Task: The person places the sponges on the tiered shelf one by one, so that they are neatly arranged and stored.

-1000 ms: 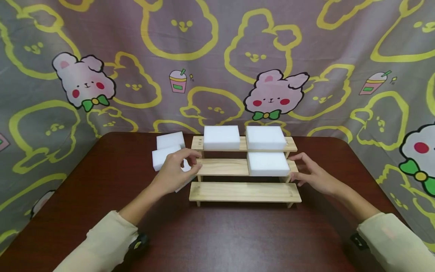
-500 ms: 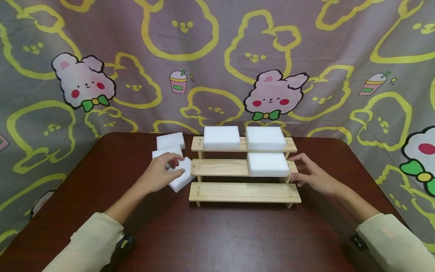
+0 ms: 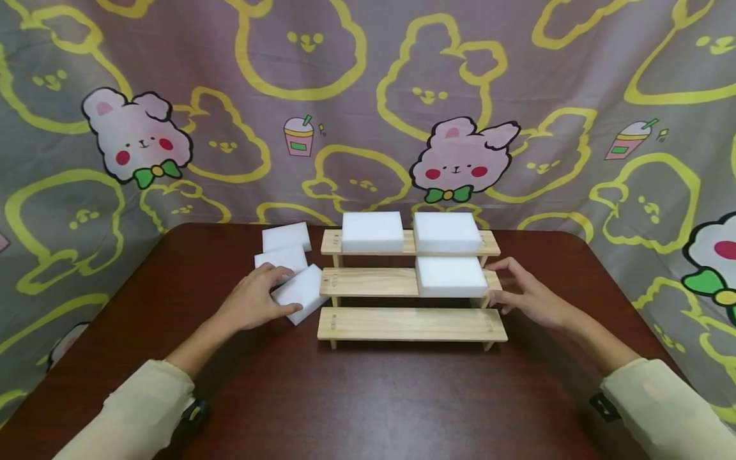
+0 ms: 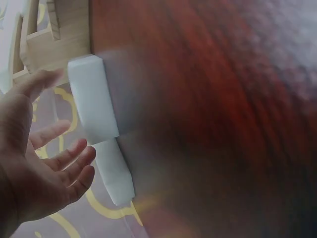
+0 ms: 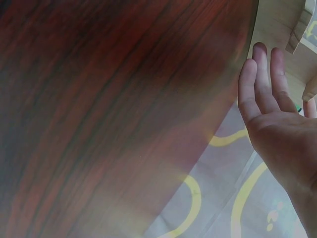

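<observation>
In the head view my left hand (image 3: 253,300) is over the nearest loose white foam block (image 3: 300,294), fingers at its far left edge and thumb by its near edge. The left wrist view shows the fingers of this hand (image 4: 54,168) spread beside a white block (image 4: 94,99). My right hand (image 3: 531,297) is at the right end of the wooden three-step stand (image 3: 374,282), index finger and thumb apart near the foam block (image 3: 451,276) on the middle step. Three of its fingers (image 5: 267,84) look straight in the right wrist view.
Two more foam blocks, one farther back (image 3: 285,237) and one in the middle (image 3: 282,257), lie left of the stand. On the top step sit a left block (image 3: 372,231) and a right block (image 3: 447,231). A patterned curtain (image 3: 356,108) hangs behind the dark table (image 3: 402,396).
My left hand has moved left and toward me, from the left end of the middle step to the nearest loose block. The right hand has stayed at the stand's right end.
</observation>
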Demonstrator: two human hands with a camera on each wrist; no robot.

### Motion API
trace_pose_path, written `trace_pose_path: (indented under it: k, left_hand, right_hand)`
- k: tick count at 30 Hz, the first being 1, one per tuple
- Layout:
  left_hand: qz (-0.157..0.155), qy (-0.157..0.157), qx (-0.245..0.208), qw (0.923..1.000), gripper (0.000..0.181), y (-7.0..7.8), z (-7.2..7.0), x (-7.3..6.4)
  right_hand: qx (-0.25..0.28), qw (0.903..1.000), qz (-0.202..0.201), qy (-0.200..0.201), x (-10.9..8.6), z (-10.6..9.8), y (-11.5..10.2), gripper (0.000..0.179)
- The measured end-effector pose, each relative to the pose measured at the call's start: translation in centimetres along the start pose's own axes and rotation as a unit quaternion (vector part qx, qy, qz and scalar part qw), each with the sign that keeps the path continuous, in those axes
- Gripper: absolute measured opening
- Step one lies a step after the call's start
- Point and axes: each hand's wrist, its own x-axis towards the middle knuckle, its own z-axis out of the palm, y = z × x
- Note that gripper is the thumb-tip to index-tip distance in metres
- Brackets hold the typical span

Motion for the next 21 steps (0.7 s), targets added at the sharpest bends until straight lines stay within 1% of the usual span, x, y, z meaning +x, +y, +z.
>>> trace_pose_path:
  k: [4,9,14,21]
  left_hand:
    - [-0.007,-0.027,0.013,0.9995,0.075,0.06,0.26,-0.02]
    - [-0.009,-0.043,0.015,0.9989,0.085,0.28,0.41,-0.11]
    - [-0.013,-0.045,0.005,0.9989,0.08,0.31,0.33,-0.26]
    - [-0.012,-0.027,0.0,0.9996,0.072,0.43,-0.24,-0.46]
  right_hand:
    - [-0.001,1.0,0.001,-0.001,0.0,-0.03,-0.07,0.049]
    - [-0.002,1.0,0.001,-0.001,-0.04,-0.05,-0.09,0.048]
    - [-0.002,1.0,-0.004,-0.002,-0.06,-0.08,-0.1,0.047]
    - [0.003,1.0,-0.009,-0.001,0.01,-0.07,-0.03,0.047]
